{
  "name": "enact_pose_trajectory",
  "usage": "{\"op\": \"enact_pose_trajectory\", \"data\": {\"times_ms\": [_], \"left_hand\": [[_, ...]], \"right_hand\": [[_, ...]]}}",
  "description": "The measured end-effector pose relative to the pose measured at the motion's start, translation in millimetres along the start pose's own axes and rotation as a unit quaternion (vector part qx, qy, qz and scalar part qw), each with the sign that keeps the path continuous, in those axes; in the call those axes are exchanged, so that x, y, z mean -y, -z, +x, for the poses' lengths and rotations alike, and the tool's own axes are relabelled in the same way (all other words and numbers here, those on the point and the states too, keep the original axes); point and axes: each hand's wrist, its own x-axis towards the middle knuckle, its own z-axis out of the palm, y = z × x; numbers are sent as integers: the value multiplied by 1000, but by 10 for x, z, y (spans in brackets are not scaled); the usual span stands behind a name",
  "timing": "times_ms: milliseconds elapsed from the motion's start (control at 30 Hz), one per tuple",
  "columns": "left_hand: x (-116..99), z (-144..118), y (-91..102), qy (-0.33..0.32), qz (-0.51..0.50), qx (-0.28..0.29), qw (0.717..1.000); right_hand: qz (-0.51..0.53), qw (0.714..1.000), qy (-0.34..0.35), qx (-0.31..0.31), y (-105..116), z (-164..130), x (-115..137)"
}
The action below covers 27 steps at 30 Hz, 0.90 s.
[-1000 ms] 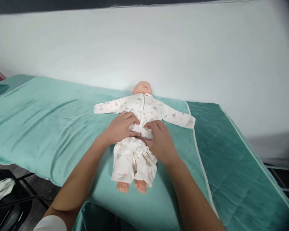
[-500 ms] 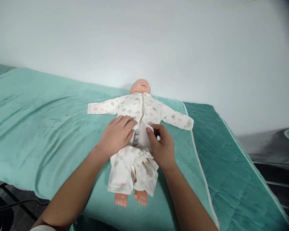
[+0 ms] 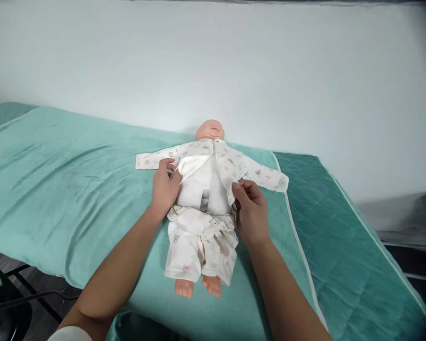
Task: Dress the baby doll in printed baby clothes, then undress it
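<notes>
A baby doll (image 3: 210, 130) lies on its back, head toward the wall and bare feet toward me. It wears a white patterned jacket (image 3: 230, 163), parted down the front, with both sleeves spread sideways. White lining shows across the chest. Patterned trousers (image 3: 184, 244) cover its legs. My left hand (image 3: 166, 185) is closed on the jacket's left front panel, which is folded back outward. With thumb and fingers, my right hand (image 3: 250, 206) pinches the lower edge of the right panel. A small grey strip shows at the waist between the panels.
A light green blanket (image 3: 102, 203) covers the bed under the doll. At the right lies a darker quilted cover (image 3: 344, 237). A white wall (image 3: 213, 66) rises behind. Black metal legs and a cable (image 3: 39, 296) are at the lower left.
My left hand has moved left and up, folding the left jacket panel outward. My right hand has drawn its panel slightly right. More white lining shows. The view has shifted a little.
</notes>
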Motion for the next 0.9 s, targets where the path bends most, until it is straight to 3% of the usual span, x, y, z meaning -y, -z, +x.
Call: {"op": "enact_pose_trajectory", "data": {"times_ms": [167,233,300,433,500,700,800,900], "left_hand": [[196,184,68,112,-139,-133,975],[205,211,96,143,-190,-150,960],[165,200,96,166,-209,-119,957],[60,134,39,186,-222,2,957],[58,122,27,178,-230,6,957],[218,188,151,141,-238,-174,945],[286,183,225,142,-208,-218,943],[352,121,304,121,-155,-229,953]], "right_hand": [[63,997,-2,-43,45,79,-42],[81,994,8,-70,68,119,-76],[93,992,7,-87,78,143,-106],[51,996,-18,-65,59,118,-129],[40,997,-21,-60,50,96,-119],[40,995,8,-91,157,194,-38],[31,990,29,-136,293,299,-13],[3,980,43,-194,497,349,-23]]}}
